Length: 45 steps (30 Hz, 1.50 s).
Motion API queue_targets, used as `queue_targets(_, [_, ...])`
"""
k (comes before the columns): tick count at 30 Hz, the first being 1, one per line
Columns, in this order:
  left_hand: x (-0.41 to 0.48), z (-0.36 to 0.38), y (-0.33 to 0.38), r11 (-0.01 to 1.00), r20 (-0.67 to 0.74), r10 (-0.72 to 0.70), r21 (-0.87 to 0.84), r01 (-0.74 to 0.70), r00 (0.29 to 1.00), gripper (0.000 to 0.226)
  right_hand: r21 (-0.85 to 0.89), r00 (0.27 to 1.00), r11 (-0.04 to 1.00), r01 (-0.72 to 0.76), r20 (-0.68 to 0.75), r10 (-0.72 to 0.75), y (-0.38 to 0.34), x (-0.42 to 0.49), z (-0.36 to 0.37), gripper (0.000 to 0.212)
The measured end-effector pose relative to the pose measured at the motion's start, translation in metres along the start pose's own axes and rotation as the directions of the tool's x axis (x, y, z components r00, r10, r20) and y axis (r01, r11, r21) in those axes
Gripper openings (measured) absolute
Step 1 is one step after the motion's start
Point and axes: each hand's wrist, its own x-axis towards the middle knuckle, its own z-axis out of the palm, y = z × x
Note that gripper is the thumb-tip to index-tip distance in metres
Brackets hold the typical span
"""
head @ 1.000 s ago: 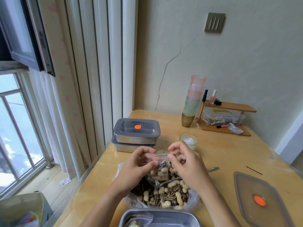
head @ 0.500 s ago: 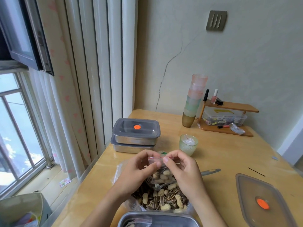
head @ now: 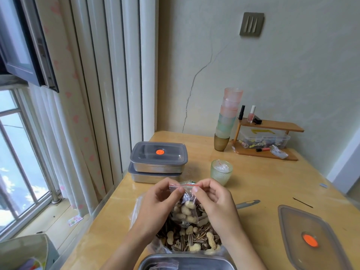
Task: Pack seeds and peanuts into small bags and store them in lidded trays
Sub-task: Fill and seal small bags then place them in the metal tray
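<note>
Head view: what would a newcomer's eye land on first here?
The left hand and right hand pinch the top of a small bag at centre, above a heap of seeds and peanuts. Two stacked lidded trays stand behind on the left; a loose lid lies at right.

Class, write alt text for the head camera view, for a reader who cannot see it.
The left hand and right hand pinch the top of a small bag of peanuts and seeds, over a big open bag of the mix on a wooden table. Two lidded trays are stacked behind; a loose lid lies at right.
</note>
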Motion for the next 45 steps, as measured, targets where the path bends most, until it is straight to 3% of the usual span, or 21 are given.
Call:
queue_targets(6, [0.000, 0.001, -0.002, 0.999, 0.016, -0.008, 0.045, 0.007, 1.000, 0.021, 0.034, 0.996, 0.998, -0.048, -0.077, 0.051, 0.002, 0.001, 0.001, 0.009])
queue_targets(20, [-0.001, 0.003, 0.003, 1.000, 0.006, -0.012, 0.014, 0.012, 1.000, 0.023, 0.053, 1.000, 0.999, -0.011, -0.008, 0.011, 0.002, 0.001, 0.000, 0.013])
queue_targets(28, [-0.001, 0.002, 0.001, 1.000, 0.026, -0.013, 0.008, 0.013, 1.000, 0.026, -0.089, 0.997, 0.993, 0.072, -0.005, -0.072, 0.008, 0.001, -0.001, 0.018])
queue_targets(31, [0.000, 0.002, 0.002, 1.000, 0.020, -0.024, -0.004, 0.024, 1.000, 0.026, -0.069, 0.998, 0.996, 0.064, 0.002, -0.064, 0.009, 0.001, 0.001, 0.017])
queue_targets(37, [-0.001, 0.000, 0.001, 0.999, 0.035, -0.034, 0.010, 0.034, 0.999, 0.024, 0.005, 0.991, 1.000, 0.000, 0.131, 0.000, 0.006, 0.000, -0.001, 0.011])
queue_targets(41, [-0.001, 0.001, 0.001, 0.998, 0.014, -0.064, 0.029, 0.063, 0.998, 0.012, -0.006, 0.998, 1.000, -0.012, 0.065, 0.012, 0.010, 0.002, -0.004, 0.013])
queue_targets(45, [0.001, -0.003, 0.002, 0.997, -0.048, -0.072, -0.013, 0.071, 0.996, 0.014, -0.009, 0.999, 1.000, -0.023, 0.046, 0.023, 0.012, 0.004, -0.008, 0.010])
